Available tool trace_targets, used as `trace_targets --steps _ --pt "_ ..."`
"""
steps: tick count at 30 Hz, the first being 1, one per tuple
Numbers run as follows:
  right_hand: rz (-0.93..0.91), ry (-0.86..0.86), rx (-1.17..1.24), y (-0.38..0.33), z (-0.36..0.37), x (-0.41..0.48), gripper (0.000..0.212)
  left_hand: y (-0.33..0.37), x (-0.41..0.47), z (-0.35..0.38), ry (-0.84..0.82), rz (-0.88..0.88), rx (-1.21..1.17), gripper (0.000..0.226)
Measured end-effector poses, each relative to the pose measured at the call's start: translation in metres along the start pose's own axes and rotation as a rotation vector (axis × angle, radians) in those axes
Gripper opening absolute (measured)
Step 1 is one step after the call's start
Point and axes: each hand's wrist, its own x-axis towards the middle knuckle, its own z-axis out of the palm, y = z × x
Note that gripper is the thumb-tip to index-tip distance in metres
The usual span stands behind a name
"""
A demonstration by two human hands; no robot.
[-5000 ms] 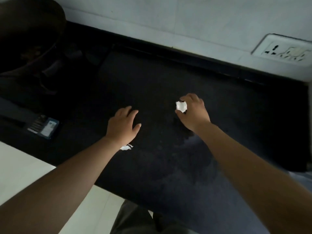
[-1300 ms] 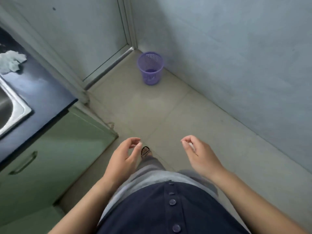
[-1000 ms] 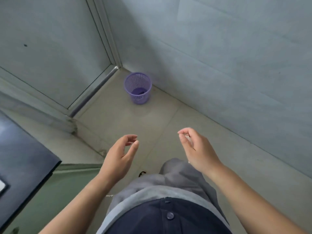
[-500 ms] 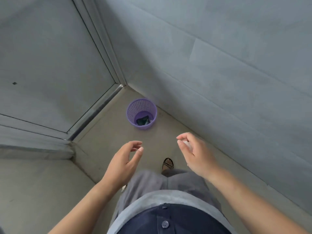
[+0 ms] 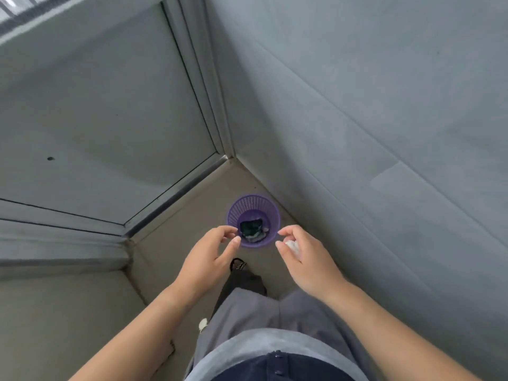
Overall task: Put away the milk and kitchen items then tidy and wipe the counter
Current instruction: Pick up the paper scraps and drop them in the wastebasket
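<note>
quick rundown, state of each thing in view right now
purple mesh bin: upright on the floor in the corner, open top, dark rubbish at the bottom
white scrap: crumpled, held in the right hand's fingers
right hand: curled around the scrap, near the bin's rim in the image
left hand: fingers loosely curled, nothing visible in it
small white bit: beside the trouser leg, too small to identify

white scrap [image 5: 292,247] mostly hidden inside right hand [image 5: 308,264]; bin [image 5: 248,206] contents unclear.

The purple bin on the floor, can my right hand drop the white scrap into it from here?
Probably yes: the right hand holds the white scrap beside the purple bin, whose mouth is open and unobstructed.
</note>
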Motion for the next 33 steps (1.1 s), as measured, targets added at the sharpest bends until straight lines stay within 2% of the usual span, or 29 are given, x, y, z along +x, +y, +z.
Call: trace_targets --steps 4,7,13,16,18,22,28,33 --pt "-0.030 -0.087 -0.035 -0.008 -0.004 0.065 0.029 -0.004 0.048 -0.014 0.046 -0.059 0.011 0.027" --pt "-0.029 -0.144 -0.048 -0.005 -0.006 0.106 0.026 -0.018 0.077 -0.012 0.060 -0.177 -0.015 0.027" --pt "-0.057 -0.317 -0.100 0.030 0.022 0.185 0.024 -0.079 0.128 0.034 0.076 -0.368 -0.013 0.031" --pt "-0.077 -0.390 -0.164 0.065 0.054 0.221 0.028 -0.123 0.157 0.067 0.065 -0.443 0.003 0.033" --pt "-0.059 -0.421 -0.213 0.096 0.079 0.240 0.028 -0.158 0.172 0.093 0.000 -0.493 0.010 0.034" --pt "-0.066 -0.455 -0.306 0.163 0.134 0.276 0.027 -0.230 0.196 0.152 -0.072 -0.519 0.002 0.031" --pt "-0.106 -0.445 -0.317 0.251 0.226 0.335 0.027 -0.332 0.245 0.233 0.039 -0.606 -0.012 0.042" --pt "-0.076 -0.438 -0.275 0.316 0.289 0.375 0.026 -0.394 0.286 0.285 0.061 -0.631 -0.088 0.053"
